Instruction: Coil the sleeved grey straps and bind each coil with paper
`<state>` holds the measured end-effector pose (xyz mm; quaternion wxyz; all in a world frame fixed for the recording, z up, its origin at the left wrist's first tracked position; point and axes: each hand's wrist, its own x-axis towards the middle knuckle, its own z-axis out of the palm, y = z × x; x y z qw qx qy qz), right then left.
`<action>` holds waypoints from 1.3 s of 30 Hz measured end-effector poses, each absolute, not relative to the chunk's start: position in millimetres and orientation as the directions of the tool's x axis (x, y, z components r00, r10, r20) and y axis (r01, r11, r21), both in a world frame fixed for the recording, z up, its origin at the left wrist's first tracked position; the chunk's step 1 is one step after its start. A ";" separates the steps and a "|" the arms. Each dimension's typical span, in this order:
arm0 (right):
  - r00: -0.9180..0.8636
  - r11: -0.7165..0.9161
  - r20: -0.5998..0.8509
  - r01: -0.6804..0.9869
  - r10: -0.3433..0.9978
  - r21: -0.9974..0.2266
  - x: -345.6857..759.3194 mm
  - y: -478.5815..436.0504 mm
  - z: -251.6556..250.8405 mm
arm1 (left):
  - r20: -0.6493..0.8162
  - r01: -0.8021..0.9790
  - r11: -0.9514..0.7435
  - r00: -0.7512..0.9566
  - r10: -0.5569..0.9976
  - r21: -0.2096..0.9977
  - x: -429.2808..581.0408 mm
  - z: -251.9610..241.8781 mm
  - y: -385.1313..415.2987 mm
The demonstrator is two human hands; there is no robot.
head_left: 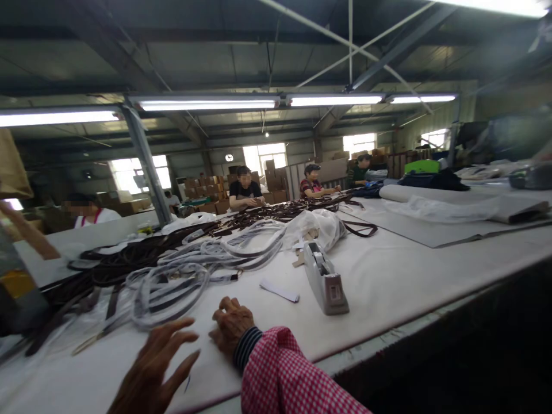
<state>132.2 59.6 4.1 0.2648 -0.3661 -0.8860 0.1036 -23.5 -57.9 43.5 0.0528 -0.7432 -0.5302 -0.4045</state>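
My left hand [155,368] is raised over the white tabletop at the front, its fingers spread and nothing in them. A thin blue mark or strand [187,384] shows beside its thumb. On the tabletop, my right hand [233,323] rests with bent, slightly parted fingers, and I see nothing held in it. Just beyond both hands lie coiled belts in clear plastic wrap [172,299]. A metal buckle end [88,343] sticks out at their left. To the right of my right hand are a folded white paper strip [279,290] and a grey tape dispenser [324,279].
Dark brown straps [129,259] are heaped across the left and far side. Behind the dispenser sits a crumpled clear bag [317,227]. A roll of pale material [431,194] lies at the right. Several people work beyond the table. A metal post [146,164] rises at left.
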 end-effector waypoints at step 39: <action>-0.666 0.840 0.560 0.531 0.493 -0.109 101.2 76.7 103.1 | 0.003 -0.669 0.053 0.083 0.997 0.741 -62.2 39.5 58.2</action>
